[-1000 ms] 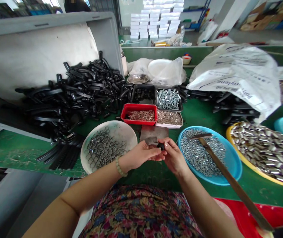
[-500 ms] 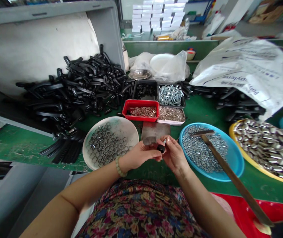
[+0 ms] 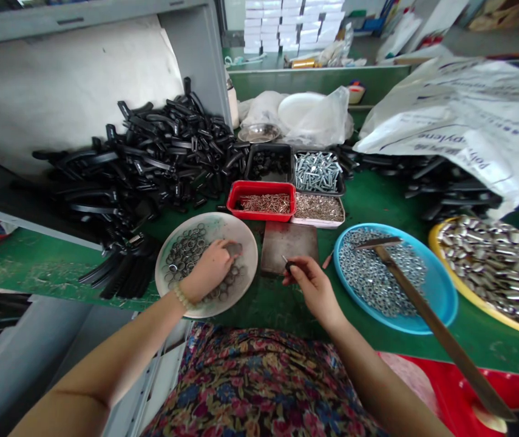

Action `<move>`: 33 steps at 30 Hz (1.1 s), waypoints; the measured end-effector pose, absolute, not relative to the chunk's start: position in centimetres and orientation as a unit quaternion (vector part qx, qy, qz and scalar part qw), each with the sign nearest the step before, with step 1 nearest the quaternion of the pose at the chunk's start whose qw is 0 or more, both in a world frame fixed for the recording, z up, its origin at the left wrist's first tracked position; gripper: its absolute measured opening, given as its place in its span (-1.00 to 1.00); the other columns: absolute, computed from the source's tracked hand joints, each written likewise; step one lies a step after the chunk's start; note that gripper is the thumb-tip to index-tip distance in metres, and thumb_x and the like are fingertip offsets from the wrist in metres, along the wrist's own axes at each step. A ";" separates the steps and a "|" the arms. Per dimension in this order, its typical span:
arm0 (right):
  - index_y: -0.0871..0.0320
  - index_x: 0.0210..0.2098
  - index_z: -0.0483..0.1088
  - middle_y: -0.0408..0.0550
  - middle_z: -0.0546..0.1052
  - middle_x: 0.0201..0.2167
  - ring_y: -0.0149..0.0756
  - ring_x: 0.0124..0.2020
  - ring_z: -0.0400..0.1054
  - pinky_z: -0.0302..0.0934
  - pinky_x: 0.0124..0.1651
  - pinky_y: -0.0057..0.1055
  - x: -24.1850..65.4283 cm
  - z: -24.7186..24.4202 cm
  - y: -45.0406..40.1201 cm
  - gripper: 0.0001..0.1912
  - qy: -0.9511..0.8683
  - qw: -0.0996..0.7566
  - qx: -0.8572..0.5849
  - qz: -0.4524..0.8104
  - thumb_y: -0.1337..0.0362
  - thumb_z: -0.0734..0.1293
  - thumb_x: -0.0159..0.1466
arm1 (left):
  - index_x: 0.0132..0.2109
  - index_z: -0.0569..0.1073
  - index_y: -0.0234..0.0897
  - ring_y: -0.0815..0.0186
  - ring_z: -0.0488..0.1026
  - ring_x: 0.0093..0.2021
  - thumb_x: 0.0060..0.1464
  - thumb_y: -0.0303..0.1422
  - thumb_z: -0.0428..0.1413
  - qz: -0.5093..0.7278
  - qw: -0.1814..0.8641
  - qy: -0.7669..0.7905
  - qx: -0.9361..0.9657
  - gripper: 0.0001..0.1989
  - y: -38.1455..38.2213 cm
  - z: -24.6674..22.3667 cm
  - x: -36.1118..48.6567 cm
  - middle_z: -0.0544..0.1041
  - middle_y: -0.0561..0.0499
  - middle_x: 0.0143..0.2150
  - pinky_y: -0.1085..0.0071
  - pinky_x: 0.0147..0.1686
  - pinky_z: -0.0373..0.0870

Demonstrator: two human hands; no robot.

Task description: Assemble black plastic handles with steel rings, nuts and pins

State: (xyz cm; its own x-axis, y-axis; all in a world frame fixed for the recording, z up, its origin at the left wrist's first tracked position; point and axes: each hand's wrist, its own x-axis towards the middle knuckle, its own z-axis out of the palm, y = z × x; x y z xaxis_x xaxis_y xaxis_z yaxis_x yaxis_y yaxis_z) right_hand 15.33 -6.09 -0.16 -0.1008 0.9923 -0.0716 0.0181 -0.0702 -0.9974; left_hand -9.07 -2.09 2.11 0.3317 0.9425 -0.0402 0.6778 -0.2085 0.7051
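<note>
My left hand (image 3: 211, 267) is over the pale round plate (image 3: 251, 267) of metal rings (image 3: 186, 246), its fingertips down among the rings. A small flat grey piece (image 3: 233, 249) sticks out from its closed fingers; its exact kind is unclear. To the right, just in front of the metal plate (image 3: 289, 246), my right hand (image 3: 316, 285) pinches a small black knob (image 3: 290, 267) with a shiny bolt (image 3: 285, 259) pointing up and left out of it. The fingers hide part of the knob.
Behind stand a red tray (image 3: 261, 215) of rivet-like pins and a black tray (image 3: 342, 182) of bolts. A hammer (image 3: 436, 325) lies across the blue basin (image 3: 445, 303) of nuts. Black handles (image 3: 159, 152) heap at left; a yellow basin (image 3: 436, 243) holds metal sleeves.
My hands have parted. The left moved left to the rings with the flat grey piece; the right keeps the black knob and bolt, slightly lower, over the bench.
</note>
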 end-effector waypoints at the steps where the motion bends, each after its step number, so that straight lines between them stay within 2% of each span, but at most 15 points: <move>1: 0.04 -0.17 0.32 -0.16 0.49 -0.40 -0.32 -0.44 0.44 0.31 -0.30 -0.36 15.6 -0.2 -6.0 -0.81 -0.499 0.460 -0.488 0.549 0.14 0.27 0.24 | -0.14 0.49 -0.29 0.20 0.35 -0.01 0.13 -0.49 -0.07 0.182 0.297 0.538 0.768 -0.74 -1.4 1.8 -10.3 0.49 -0.11 -0.06 0.24 0.11 0.20; 4: 0.05 -0.17 0.31 -0.15 0.50 -0.35 -0.34 -0.39 0.45 0.32 -0.24 -0.37 16.4 -0.5 -5.8 -0.81 -0.509 0.456 -0.476 0.554 0.17 0.29 0.23 | -0.13 0.49 -0.28 0.25 0.34 -0.02 0.12 -0.52 -0.08 0.112 0.276 0.512 0.806 -0.71 0.6 1.0 -12.2 0.48 -0.08 -0.06 0.32 0.09 0.23; 7: 0.04 -0.18 0.30 -0.12 0.50 -0.26 -0.33 -0.32 0.47 0.33 -0.19 -0.37 16.5 -0.7 -6.0 -0.84 -0.516 0.455 -0.478 0.546 0.19 0.27 0.25 | -0.17 0.50 -0.32 0.21 0.35 -0.02 0.14 -0.43 -0.02 0.065 0.230 0.515 0.823 -0.78 2.0 0.6 -11.8 0.50 -0.13 -0.09 0.31 0.10 0.20; 11: 0.04 -0.16 0.29 -0.10 0.49 -0.20 -0.33 -0.26 0.47 0.34 -0.17 -0.38 16.5 -0.4 -6.9 -0.88 -0.549 0.448 -0.476 0.520 0.25 0.21 0.29 | -0.23 0.50 -0.36 0.13 0.39 -0.04 0.15 -0.29 0.00 0.088 0.220 0.532 0.813 -0.75 2.3 0.9 -10.2 0.50 -0.20 -0.10 0.24 0.10 0.20; 13: 0.05 -0.14 0.29 -0.09 0.49 -0.22 -0.36 -0.27 0.47 0.34 -0.18 -0.40 16.6 0.2 -7.6 -0.85 -0.593 0.432 -0.465 0.495 0.32 0.17 0.31 | -0.24 0.51 -0.34 0.12 0.42 -0.08 0.14 -0.23 0.02 0.141 0.273 0.545 0.780 -0.72 1.8 1.5 -8.9 0.52 -0.18 -0.12 0.23 0.07 0.24; 16: 0.06 -0.10 0.30 -0.10 0.49 -0.23 -0.39 -0.25 0.45 0.33 -0.15 -0.42 16.8 1.4 -8.6 -0.78 -0.680 0.395 -0.420 0.453 0.40 0.15 0.30 | -0.23 0.52 -0.29 0.19 0.48 -0.23 0.10 -0.18 0.06 0.209 0.453 0.543 0.676 -0.72 0.6 3.1 -6.1 0.56 -0.07 -0.25 0.27 -0.08 0.36; 19: 0.08 -0.08 0.30 -0.08 0.49 -0.21 -0.38 -0.21 0.42 0.32 -0.13 -0.43 17.3 2.0 -8.8 -0.74 -0.732 0.382 -0.389 0.408 0.44 0.14 0.28 | -0.29 0.51 -0.30 0.26 0.48 -0.26 -0.05 -0.21 0.21 0.264 0.648 0.501 0.509 -0.76 -0.5 4.5 -2.7 0.57 -0.01 -0.30 0.37 -0.18 0.41; 21: 0.09 -0.07 0.29 -0.06 0.48 -0.19 -0.37 -0.18 0.40 0.32 -0.12 -0.42 18.1 2.0 -8.7 -0.73 -0.740 0.395 -0.390 0.379 0.45 0.14 0.28 | -0.37 0.47 -0.32 0.31 0.48 -0.28 -0.16 -0.28 0.30 0.279 0.720 0.469 0.429 -0.76 -0.8 4.9 -0.6 0.56 0.00 -0.33 0.43 -0.21 0.41; 23: 0.08 -0.04 0.29 -0.05 0.47 -0.16 -0.36 -0.14 0.39 0.32 -0.08 -0.41 19.1 1.7 -8.6 -0.69 -0.743 0.411 -0.392 0.352 0.46 0.13 0.28 | -0.36 0.43 -0.33 0.35 0.47 -0.32 -0.20 -0.35 0.32 0.271 0.755 0.445 0.397 -0.74 -0.8 4.9 1.0 0.55 0.02 -0.36 0.44 -0.25 0.41; 25: 0.07 0.05 0.24 -0.02 0.45 -0.09 -0.34 -0.06 0.37 0.30 -0.02 -0.38 20.4 1.3 -8.6 -0.62 -0.742 0.430 -0.402 0.323 0.48 0.12 0.28 | -0.21 0.41 -0.29 0.37 0.47 -0.34 -0.19 -0.41 0.32 0.257 0.778 0.417 0.395 -0.65 -0.8 4.6 2.5 0.54 0.03 -0.34 0.43 -0.25 0.41; 27: 0.05 0.15 0.16 0.00 0.42 -0.01 -0.32 0.01 0.34 0.27 0.04 -0.33 21.9 0.9 -8.8 -0.54 -0.730 0.452 -0.425 0.288 0.48 0.11 0.28 | -0.08 0.37 -0.24 0.36 0.47 -0.30 -0.19 -0.47 0.31 0.253 0.788 0.380 0.414 -0.52 -0.7 4.4 4.3 0.54 0.05 -0.31 0.42 -0.21 0.39; 29: 0.02 0.16 0.16 -0.01 0.43 0.01 -0.29 0.03 0.33 0.26 0.06 -0.29 23.5 0.5 -9.3 -0.52 -0.710 0.473 -0.455 0.255 0.47 0.12 0.28 | 0.00 0.33 -0.21 0.35 0.47 -0.24 -0.17 -0.50 0.30 0.242 0.787 0.334 0.458 -0.45 -0.4 4.2 6.5 0.52 0.05 -0.27 0.41 -0.16 0.37; 31: 0.00 0.08 0.24 -0.03 0.48 -0.09 -0.28 -0.05 0.39 0.30 0.01 -0.27 25.3 0.1 -10.0 -0.60 -0.669 0.498 -0.496 0.241 0.44 0.14 0.29 | 0.04 0.31 -0.21 0.33 0.46 -0.20 -0.08 -0.45 0.25 0.218 0.767 0.292 0.529 -0.49 0.3 3.9 9.4 0.51 0.01 -0.22 0.39 -0.14 0.36; 33: 0.00 0.01 0.27 -0.07 0.51 -0.19 -0.30 -0.17 0.45 0.34 -0.07 -0.26 27.3 0.0 -10.7 -0.68 -0.585 0.556 -0.538 0.243 0.40 0.16 0.30 | 0.02 0.33 -0.24 0.30 0.47 -0.19 0.05 -0.40 0.16 0.195 0.697 0.271 0.634 -0.63 1.1 3.3 12.8 0.51 -0.03 -0.21 0.36 -0.15 0.37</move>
State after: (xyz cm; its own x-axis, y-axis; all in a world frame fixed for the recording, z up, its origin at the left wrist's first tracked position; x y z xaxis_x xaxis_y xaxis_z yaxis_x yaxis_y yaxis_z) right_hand 27.33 -10.72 -0.04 0.1974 0.8999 0.3888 0.3588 0.3028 -0.8829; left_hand 12.80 1.12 3.27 0.7768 0.6160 -0.1308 0.0719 0.1196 0.9902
